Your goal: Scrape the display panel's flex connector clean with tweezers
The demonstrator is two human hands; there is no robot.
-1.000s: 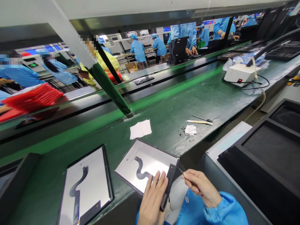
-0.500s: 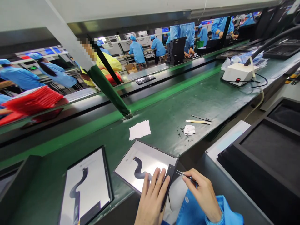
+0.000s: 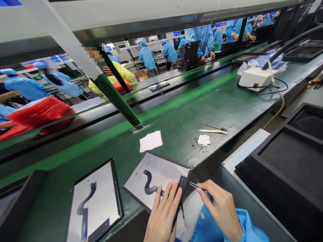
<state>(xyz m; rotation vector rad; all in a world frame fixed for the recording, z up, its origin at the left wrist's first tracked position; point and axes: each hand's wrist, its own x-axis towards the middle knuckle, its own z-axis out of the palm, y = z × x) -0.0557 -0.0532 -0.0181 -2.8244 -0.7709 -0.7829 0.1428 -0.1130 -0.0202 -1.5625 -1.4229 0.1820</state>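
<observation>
The panel [image 3: 161, 173] overhangs the bench [image 3: 181, 114] edge. On it the left hand [image 3: 163, 211] lies flat, fingers extended; whether its hidden thumb grips, I cannot tell. Right of the panel, the right hand [image 3: 222, 205] pinches tweezers [image 3: 207, 194], tips near its side. Left of the panel lies a second panel [image 3: 103, 195]; just beyond the panel, paper [image 3: 150, 141].

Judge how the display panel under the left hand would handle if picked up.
The display panel would probably lift stiffly: its edges look straight where it juts past the bench. Its smooth, silvery back may be slippery and easily scuffed. The S-curved flex cable looks thin and ribbon-like, so it would likely bend or snag if caught.
</observation>
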